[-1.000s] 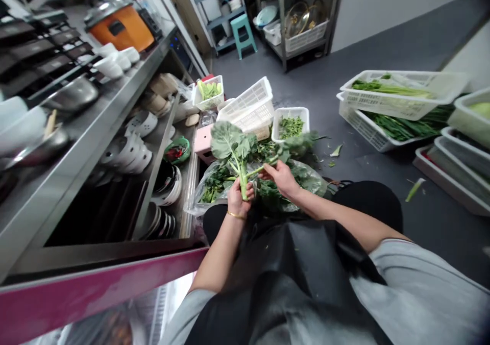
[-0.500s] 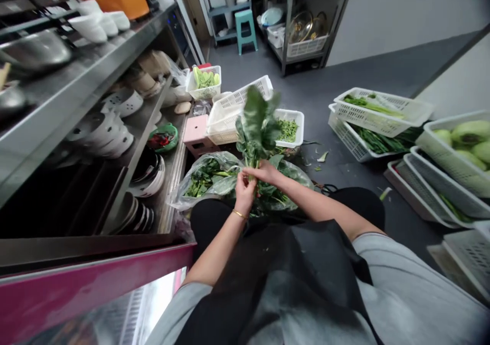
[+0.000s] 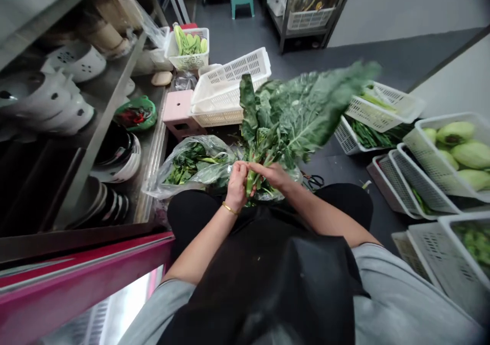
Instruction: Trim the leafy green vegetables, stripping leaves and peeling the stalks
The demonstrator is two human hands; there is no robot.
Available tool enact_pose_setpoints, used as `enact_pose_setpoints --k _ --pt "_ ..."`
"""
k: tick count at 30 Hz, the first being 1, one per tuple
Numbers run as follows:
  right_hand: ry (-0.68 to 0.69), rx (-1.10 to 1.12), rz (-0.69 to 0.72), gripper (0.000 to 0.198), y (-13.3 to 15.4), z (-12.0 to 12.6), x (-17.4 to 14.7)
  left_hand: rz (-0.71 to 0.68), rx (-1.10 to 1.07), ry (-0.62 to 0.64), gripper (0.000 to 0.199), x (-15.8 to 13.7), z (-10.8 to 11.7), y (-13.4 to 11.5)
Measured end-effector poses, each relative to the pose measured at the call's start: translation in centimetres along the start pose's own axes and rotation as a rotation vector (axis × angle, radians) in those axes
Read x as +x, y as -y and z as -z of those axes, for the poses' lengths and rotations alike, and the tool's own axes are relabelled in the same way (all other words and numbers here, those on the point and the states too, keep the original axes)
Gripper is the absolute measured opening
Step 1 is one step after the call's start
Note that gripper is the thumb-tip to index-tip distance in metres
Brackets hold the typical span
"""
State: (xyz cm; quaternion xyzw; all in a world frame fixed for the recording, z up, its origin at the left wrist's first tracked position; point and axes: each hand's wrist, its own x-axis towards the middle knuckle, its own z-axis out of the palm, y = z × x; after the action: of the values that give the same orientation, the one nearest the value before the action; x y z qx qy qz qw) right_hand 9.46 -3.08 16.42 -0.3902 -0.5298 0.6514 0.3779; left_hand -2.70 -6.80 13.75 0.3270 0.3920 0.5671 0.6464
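Note:
A large-leafed stalk of Chinese broccoli point(image 3: 302, 115) stands up from my hands above my lap, its broad leaves spreading to the right. My right hand point(image 3: 273, 175) is closed round its thick pale-green stem. At the left side of the same stem my left hand point(image 3: 236, 184), with a gold bracelet at the wrist, is closed in a pinch; its fingertips meet the right thumb. Just beyond my knees a clear plastic bag point(image 3: 151, 179) holds more leafy greens point(image 3: 186, 169). The held leaves hide part of what lies behind them.
White baskets point(image 3: 229, 97) stand ahead beside a pink stool point(image 3: 178, 105). Scissors point(image 3: 314, 181) lie on the floor by my right knee. Stacked vegetable baskets point(image 3: 429, 181) line the right side. At left, a metal shelf point(image 3: 103, 125) holds bowls and a green colander point(image 3: 151, 118).
The stalk's leaves have fanned out wide to the right, and the stem's lower end now shows between my hands. My view has tipped further down.

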Motion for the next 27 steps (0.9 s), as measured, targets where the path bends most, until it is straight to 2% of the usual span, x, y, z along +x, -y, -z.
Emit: enact_pose_setpoints --k 2,4,6,8,10,12,15,17,20,22,23,25,27 --pt "0.150 -0.090 0.050 0.029 1.1 1.9 0.9 0.034 0.115 0.112 0.035 0.5 0.3 -1.0" --pt "0.175 -0.063 0.089 0.026 1.6 2.8 2.3 0.025 0.218 0.155 0.037 1.2 0.2 -2.2" --pt "0.087 0.046 0.106 0.026 1.5 2.4 3.7 0.002 0.177 0.111 0.037 2.0 -0.2 -3.0" --pt "-0.069 0.170 0.114 0.026 0.7 1.2 4.5 0.002 0.042 0.006 0.037 2.9 -0.7 -3.3" --pt "-0.209 0.253 0.098 0.028 -0.5 0.0 4.4 0.034 -0.068 -0.097 0.039 3.8 -0.4 -2.8" --pt "-0.283 0.240 0.060 0.029 -1.7 -0.6 3.5 0.071 -0.099 -0.168 0.042 4.6 0.7 -1.9" --pt "-0.314 -0.008 -0.040 0.028 -3.2 -0.1 1.3 0.089 -0.091 -0.277 0.045 5.3 3.2 -0.2" --pt "-0.304 -0.187 -0.110 0.030 -3.6 0.6 0.5 0.127 -0.101 -0.320 0.046 5.3 4.0 0.5" --pt "-0.305 -0.278 -0.206 0.026 -3.7 1.6 1.4 0.232 -0.082 -0.188 0.046 4.5 3.2 1.4" --pt "-0.282 -0.296 -0.263 0.022 -3.7 1.7 2.9 0.213 -0.017 -0.097 0.045 4.2 2.1 2.1" --pt "-0.257 -0.303 -0.274 0.021 -3.7 1.4 3.6 0.175 0.023 -0.107 0.042 4.4 1.8 2.6" --pt "-0.207 -0.294 -0.249 0.018 -3.8 0.5 3.9 0.142 0.070 -0.203 0.034 5.1 2.4 3.4" --pt "-0.214 -0.301 -0.192 0.018 -3.9 -0.3 2.7 0.176 0.015 -0.375 0.030 6.2 4.4 3.5"
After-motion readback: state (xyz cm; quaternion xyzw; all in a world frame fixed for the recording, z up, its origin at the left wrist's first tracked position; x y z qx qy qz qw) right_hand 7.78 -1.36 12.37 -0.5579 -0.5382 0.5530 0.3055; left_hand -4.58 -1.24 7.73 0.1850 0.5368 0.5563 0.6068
